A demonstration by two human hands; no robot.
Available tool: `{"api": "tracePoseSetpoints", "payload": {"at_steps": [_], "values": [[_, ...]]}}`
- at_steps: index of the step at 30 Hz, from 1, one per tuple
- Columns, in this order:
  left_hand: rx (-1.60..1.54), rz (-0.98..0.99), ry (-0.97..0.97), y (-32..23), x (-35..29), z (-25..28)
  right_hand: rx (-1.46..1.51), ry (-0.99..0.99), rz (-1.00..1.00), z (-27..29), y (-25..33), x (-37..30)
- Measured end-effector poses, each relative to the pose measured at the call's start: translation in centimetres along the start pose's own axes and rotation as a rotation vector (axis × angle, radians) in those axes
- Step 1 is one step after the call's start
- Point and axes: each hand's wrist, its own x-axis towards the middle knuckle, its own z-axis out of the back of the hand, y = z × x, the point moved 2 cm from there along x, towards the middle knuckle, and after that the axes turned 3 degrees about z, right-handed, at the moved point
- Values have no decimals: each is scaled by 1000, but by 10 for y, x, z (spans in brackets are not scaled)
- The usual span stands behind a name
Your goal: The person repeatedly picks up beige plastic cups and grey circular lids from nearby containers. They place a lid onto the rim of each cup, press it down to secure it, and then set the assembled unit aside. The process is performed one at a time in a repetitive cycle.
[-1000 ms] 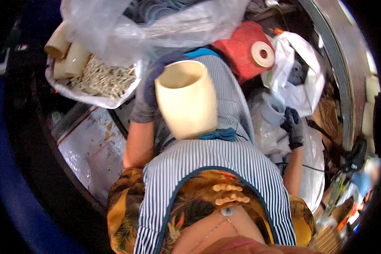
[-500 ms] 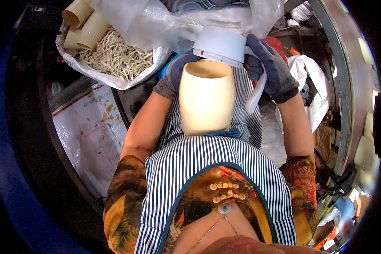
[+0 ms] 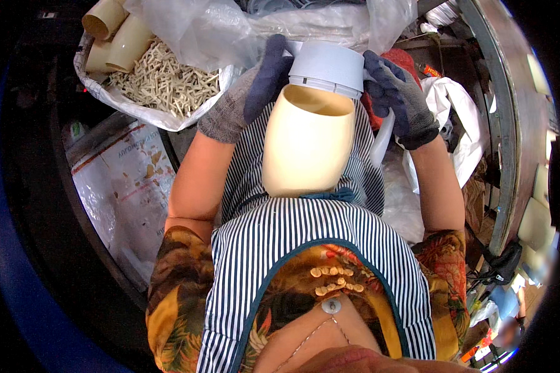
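A pale grey-white plastic collar (image 3: pixel 327 65), round with a slotted lower rim, is held between my two gloved hands. It sits just above and behind the open mouth of a cream, barrel-shaped plastic container (image 3: pixel 308 143), which leans upright on my lap against the striped apron. My left hand (image 3: pixel 255 90) is at the collar's left side, fingers raised and pressed together; its grip is partly hidden. Curled fingers of my right hand (image 3: pixel 401 93) touch the collar's right edge. Below them sticks out a white tapered piece (image 3: pixel 382 140), its upper end hidden in the hand.
At the far left, a white sack (image 3: pixel 162 121) holds short beige plastic sticks (image 3: pixel 165 81) and several cream containers (image 3: pixel 130 46). Clear plastic bags (image 3: pixel 199 31) lie across the back. A white bag (image 3: pixel 466 118) and a metal-edged table (image 3: pixel 510 124) stand on the right.
My left hand has shifted left and up along the collar, and more of its glove shows. Collar and container have moved slightly right, and the container tilts a little more.
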Motion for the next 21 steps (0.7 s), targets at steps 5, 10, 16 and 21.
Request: {"api": "tracePoseSetpoints", "payload": {"at_steps": [5, 10, 16, 21], "values": [[340, -316, 12, -4, -7, -20, -10, -34, 91, 0, -2, 2], [389, -396, 173, -14, -10, -24, -73, -78, 79, 0, -3, 4], [703, -556, 120, 10, 0, -6, -266, -89, 274, 4, -14, 4], [1064, -829, 87, 19, -9, -2, -490, -96, 683, 12, -47, 19]]}}
